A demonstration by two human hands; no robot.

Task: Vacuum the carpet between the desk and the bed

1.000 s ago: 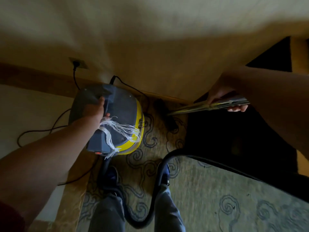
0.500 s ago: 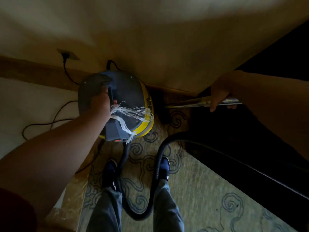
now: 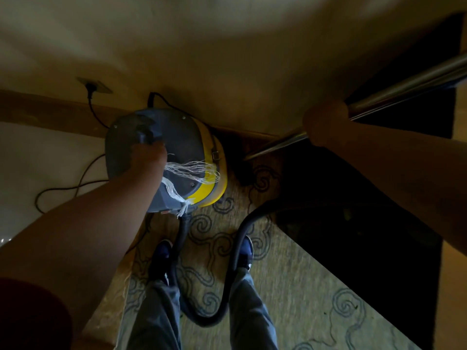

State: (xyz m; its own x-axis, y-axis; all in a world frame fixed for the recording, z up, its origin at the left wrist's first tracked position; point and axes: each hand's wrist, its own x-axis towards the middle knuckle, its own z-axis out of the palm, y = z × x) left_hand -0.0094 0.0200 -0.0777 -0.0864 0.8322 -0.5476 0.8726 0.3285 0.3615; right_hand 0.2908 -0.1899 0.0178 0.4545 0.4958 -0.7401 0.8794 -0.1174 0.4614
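A grey and yellow canister vacuum (image 3: pixel 184 147) stands at the carpet's far end by the wall. My left hand (image 3: pixel 149 157) grips the dark handle on top of it; white threads trail from the lid beside the hand. My right hand (image 3: pixel 326 122) grips the metal wand (image 3: pixel 409 84), which runs from upper right down to a dark nozzle end (image 3: pixel 242 173) near the canister. The black hose (image 3: pixel 227 286) loops from the canister between my feet. The patterned carpet (image 3: pixel 290 286) lies under me.
A power cord (image 3: pixel 75 183) runs from a wall socket (image 3: pixel 94 85) over the pale floor at left. A dark piece of furniture (image 3: pixel 366 223) borders the carpet on the right. My shoes (image 3: pixel 161 256) stand on the carpet near the canister.
The canister has shifted toward the wall with my left hand on its handle. My right hand moved up the wand, whose upper end now reaches the top right corner.
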